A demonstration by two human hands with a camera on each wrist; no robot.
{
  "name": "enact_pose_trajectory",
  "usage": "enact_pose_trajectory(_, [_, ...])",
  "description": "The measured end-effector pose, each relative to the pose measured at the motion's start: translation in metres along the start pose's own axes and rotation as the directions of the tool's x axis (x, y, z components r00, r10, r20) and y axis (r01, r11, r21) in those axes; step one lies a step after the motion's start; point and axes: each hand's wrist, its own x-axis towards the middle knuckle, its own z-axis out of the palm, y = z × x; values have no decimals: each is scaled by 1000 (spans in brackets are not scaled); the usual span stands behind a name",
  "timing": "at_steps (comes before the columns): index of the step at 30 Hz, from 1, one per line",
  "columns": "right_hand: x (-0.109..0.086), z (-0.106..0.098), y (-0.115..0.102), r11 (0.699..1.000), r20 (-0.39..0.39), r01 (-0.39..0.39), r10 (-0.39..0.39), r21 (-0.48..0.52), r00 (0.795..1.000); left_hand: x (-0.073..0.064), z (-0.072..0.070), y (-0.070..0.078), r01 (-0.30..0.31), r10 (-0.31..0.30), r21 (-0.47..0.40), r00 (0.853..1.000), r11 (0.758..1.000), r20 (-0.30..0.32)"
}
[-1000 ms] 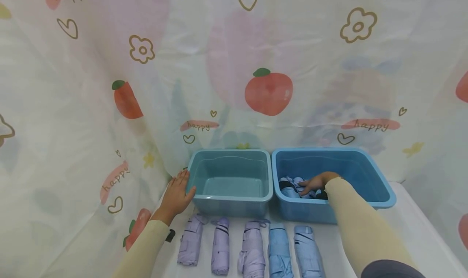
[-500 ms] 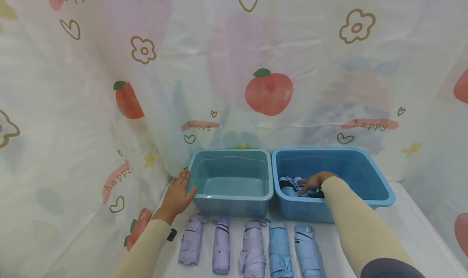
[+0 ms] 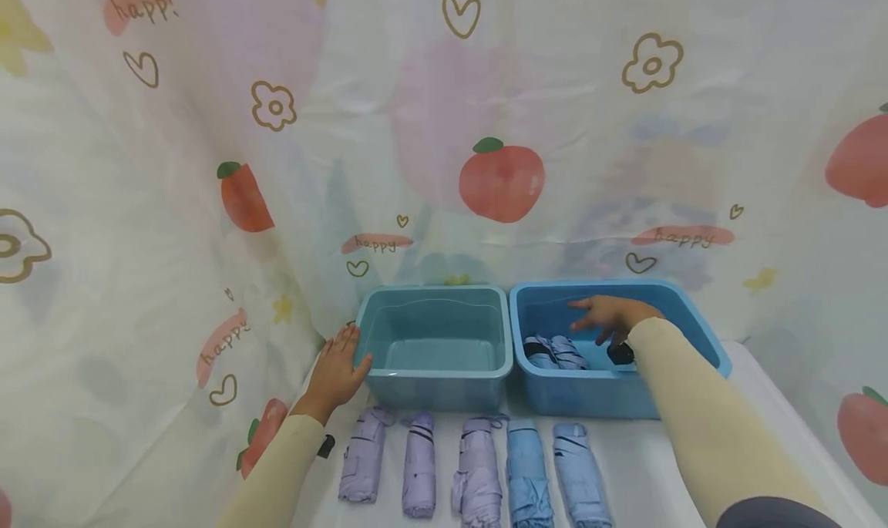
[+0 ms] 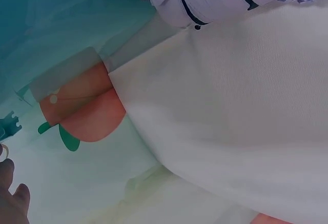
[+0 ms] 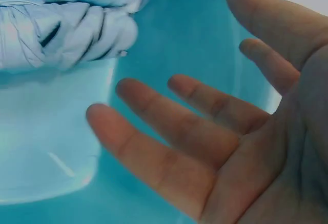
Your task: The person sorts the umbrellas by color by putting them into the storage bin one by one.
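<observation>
My right hand (image 3: 613,316) hovers inside the blue bin (image 3: 590,393) with its fingers spread and nothing in them. Below and left of it, two folded blue umbrellas (image 3: 555,352) lie side by side at the bin's left end. The right wrist view shows the open palm (image 5: 266,157) beside a rolled umbrella (image 5: 66,34). My left hand (image 3: 335,374) rests with straight fingers against the left side of the teal bin (image 3: 437,393). In the left wrist view only a few fingertips (image 4: 15,201) show at the lower left.
In front of the bins, folded umbrellas lie in a row on the white table (image 3: 638,474): three lilac ones, including a middle one (image 3: 479,474), and two blue ones, the outer one (image 3: 581,474) furthest right. A printed curtain (image 3: 430,127) hangs behind.
My right hand has let go of the blue umbrella in the blue bin and risen, fingers spreading. The left hand keeps its place. The head view has shifted slightly to the right.
</observation>
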Motion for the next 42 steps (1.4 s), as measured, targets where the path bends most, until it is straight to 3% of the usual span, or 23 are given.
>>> enact_pose_trajectory(6, [-25, -6, -2, 994, -51, 102, -99, 45, 994, 1, -1, 1, 3, -2, 3, 1000, 1000, -6])
enact_pose_trajectory(10, [-49, 2, 5, 984, -150, 176, -172, 18, 974, 0, -1, 2, 7, -7, -2, 1000, 1000, 11])
enact_pose_trajectory(17, [-96, 28, 22, 952, -334, 285, -305, -109, 892, -1, -2, 3, 22, -22, -4, 999, 1000, 39])
enact_pose_trajectory(24, [-134, 61, 52, 928, -490, 334, -372, -166, 788, -1, -3, 4, 7, -7, -15, 1000, 1000, 21])
enact_pose_trajectory(27, [-144, 77, 64, 926, -534, 352, -368, -138, 761, -2, -2, 3, -3, 3, -16, 1000, 1000, 12])
enact_pose_trajectory(29, [-148, 87, 71, 930, -553, 347, -352, -118, 755, -3, -2, 2, -5, 6, -19, 1000, 1000, 14])
enact_pose_trajectory(32, [-148, 103, 80, 942, -563, 331, -307, -64, 767, -3, -3, 2, -6, 6, -30, 1000, 1000, 17])
enact_pose_trajectory(34, [-145, 113, 85, 948, -552, 318, -268, -6, 789, -3, -4, 3, 1, -1, -39, 1000, 999, 16])
enact_pose_trajectory(38, [-132, 138, 97, 952, -487, 264, -159, 156, 859, -4, -6, 5, 9, -9, -39, 1000, 999, 19])
enact_pose_trajectory(40, [-126, 153, 102, 952, -438, 193, -73, 236, 896, -4, -6, 5, 7, -6, -41, 1000, 999, 23])
enact_pose_trajectory(42, [-118, 168, 108, 948, -389, 112, 13, 298, 921, -3, -6, 5, 2, -1, -42, 1000, 999, 26])
